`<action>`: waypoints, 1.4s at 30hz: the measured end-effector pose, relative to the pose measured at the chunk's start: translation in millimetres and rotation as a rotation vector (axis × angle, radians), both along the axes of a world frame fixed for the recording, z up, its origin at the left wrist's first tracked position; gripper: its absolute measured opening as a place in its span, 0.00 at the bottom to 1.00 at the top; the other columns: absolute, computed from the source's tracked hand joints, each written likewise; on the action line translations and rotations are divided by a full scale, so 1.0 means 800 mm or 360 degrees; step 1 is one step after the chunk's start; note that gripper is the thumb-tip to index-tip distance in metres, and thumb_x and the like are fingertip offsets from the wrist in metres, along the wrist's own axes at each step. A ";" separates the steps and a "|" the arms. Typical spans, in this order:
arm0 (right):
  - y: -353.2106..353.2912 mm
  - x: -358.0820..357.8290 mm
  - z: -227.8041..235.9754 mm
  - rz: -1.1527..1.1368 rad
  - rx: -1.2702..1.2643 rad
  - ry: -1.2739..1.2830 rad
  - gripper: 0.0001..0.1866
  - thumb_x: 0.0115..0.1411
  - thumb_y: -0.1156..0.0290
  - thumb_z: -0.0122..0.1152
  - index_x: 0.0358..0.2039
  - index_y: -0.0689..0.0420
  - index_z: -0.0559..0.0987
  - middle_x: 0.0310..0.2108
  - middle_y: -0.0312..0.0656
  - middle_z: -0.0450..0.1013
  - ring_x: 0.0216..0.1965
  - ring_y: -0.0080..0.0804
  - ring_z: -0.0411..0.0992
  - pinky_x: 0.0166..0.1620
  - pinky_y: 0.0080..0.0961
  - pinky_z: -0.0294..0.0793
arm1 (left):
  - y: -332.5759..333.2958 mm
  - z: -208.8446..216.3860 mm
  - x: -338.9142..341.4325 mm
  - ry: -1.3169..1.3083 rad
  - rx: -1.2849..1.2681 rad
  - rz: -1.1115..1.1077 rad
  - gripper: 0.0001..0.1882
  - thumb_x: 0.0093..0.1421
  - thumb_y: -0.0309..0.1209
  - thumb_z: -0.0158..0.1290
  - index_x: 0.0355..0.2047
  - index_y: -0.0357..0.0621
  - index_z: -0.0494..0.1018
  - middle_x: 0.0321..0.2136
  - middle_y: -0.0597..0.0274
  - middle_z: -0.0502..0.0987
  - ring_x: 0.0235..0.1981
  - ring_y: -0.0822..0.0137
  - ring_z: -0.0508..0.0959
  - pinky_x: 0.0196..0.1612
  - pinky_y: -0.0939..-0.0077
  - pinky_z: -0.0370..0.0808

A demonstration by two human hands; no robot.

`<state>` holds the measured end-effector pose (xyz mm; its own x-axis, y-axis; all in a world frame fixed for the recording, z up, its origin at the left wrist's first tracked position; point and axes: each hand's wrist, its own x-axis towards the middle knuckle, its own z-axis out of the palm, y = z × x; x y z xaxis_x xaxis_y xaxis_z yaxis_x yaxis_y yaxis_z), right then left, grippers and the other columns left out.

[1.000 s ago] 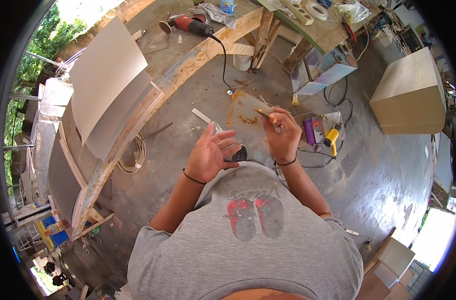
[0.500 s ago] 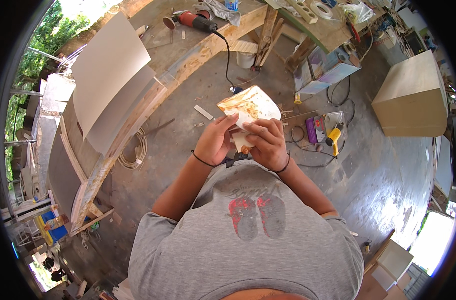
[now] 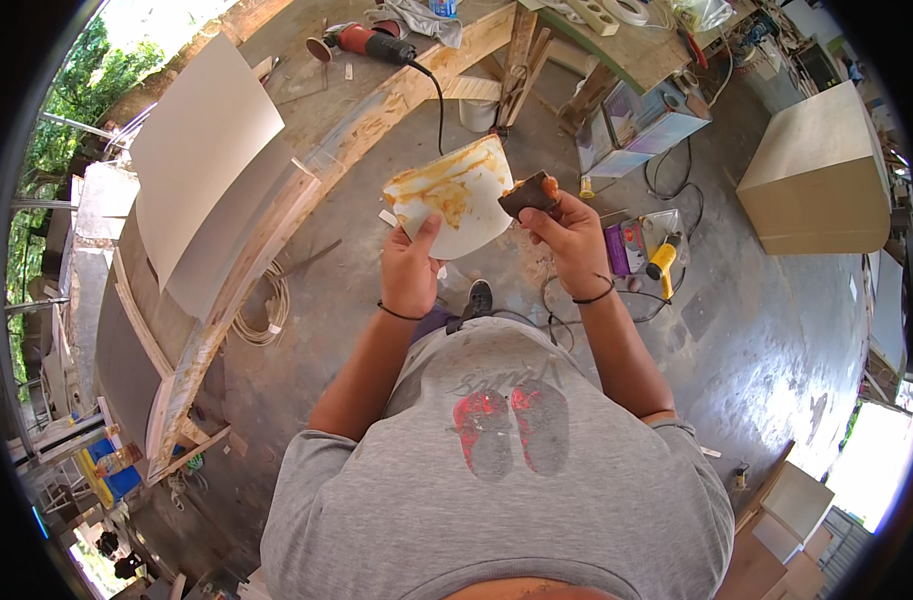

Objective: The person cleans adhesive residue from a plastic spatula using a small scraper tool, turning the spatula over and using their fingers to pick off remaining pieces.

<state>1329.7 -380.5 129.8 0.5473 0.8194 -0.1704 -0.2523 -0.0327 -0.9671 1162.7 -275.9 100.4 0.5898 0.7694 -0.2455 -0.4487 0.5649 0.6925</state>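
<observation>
A workshop: a red power tool [image 3: 371, 42] lies on a wooden worktop [image 3: 378, 122], with a large pale sheet [image 3: 204, 150] and a coiled cord [image 3: 278, 312] nearby.

Near the frame's centre, the left hand [image 3: 410, 275] grips a smeared white sheet [image 3: 466, 215], and the right hand [image 3: 574, 240] pinches a dark piece [image 3: 526, 197]. A red-and-black power tool [image 3: 374, 43] lies upper left.

Head fisheye, looking down, rim hard to read

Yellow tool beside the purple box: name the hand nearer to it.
Right: the right hand is to the left of the yellow tool; the left hand is farther left.
</observation>
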 end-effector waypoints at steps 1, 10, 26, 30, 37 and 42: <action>0.001 0.000 0.000 -0.0007 0.0023 0.0010 0.09 0.52 0.76 0.63 0.35 0.62 0.78 0.23 0.29 0.71 0.25 0.13 0.65 0.28 0.12 0.64 | -0.002 -0.003 0.001 -0.0007 -0.0012 0.0026 0.11 0.61 0.25 0.48 0.44 0.39 0.70 0.42 0.58 0.75 0.41 0.67 0.77 0.42 0.73 0.76; 0.011 -0.006 -0.008 -0.0046 0.0076 -0.0254 0.06 0.55 0.78 0.59 0.34 0.62 0.77 0.25 0.30 0.72 0.26 0.13 0.66 0.30 0.13 0.65 | -0.012 -0.008 0.011 -0.0003 -0.0034 0.0002 0.11 0.62 0.26 0.47 0.45 0.39 0.69 0.42 0.59 0.75 0.41 0.67 0.77 0.42 0.73 0.76; 0.011 0.017 -0.010 -0.0064 0.0007 -0.0042 0.07 0.56 0.77 0.58 0.36 0.63 0.76 0.26 0.32 0.73 0.26 0.13 0.67 0.28 0.13 0.65 | -0.002 -0.019 0.012 0.0124 0.0177 -0.0009 0.12 0.62 0.28 0.48 0.45 0.37 0.70 0.40 0.61 0.76 0.39 0.71 0.77 0.41 0.77 0.75; 0.006 0.026 -0.012 0.0077 -0.0088 -0.0303 0.08 0.59 0.74 0.56 0.38 0.62 0.75 0.27 0.31 0.72 0.27 0.14 0.67 0.31 0.13 0.66 | 0.006 -0.022 0.010 0.0365 0.0496 0.0013 0.13 0.62 0.30 0.50 0.43 0.35 0.71 0.37 0.65 0.77 0.36 0.78 0.75 0.40 0.83 0.71; 0.013 0.026 -0.007 0.0067 -0.0177 -0.0522 0.07 0.56 0.77 0.57 0.36 0.64 0.75 0.27 0.33 0.73 0.28 0.15 0.68 0.32 0.14 0.68 | 0.012 -0.019 0.009 0.0466 0.0609 0.0028 0.13 0.62 0.31 0.50 0.42 0.35 0.71 0.35 0.66 0.77 0.36 0.79 0.73 0.40 0.84 0.70; 0.028 0.008 -0.009 -0.0110 -0.0012 -0.0222 0.07 0.54 0.78 0.58 0.35 0.63 0.74 0.26 0.32 0.73 0.26 0.14 0.68 0.30 0.12 0.67 | 0.008 -0.019 0.012 0.0396 0.0485 -0.0033 0.13 0.63 0.31 0.48 0.45 0.35 0.69 0.38 0.65 0.76 0.37 0.78 0.74 0.42 0.83 0.70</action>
<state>1336.1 -357.7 122.7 0.6213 0.7778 -0.0948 -0.1175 -0.0271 -0.9927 1172.4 -269.7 84.9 0.5573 0.8176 -0.1449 -0.2368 0.3237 0.9160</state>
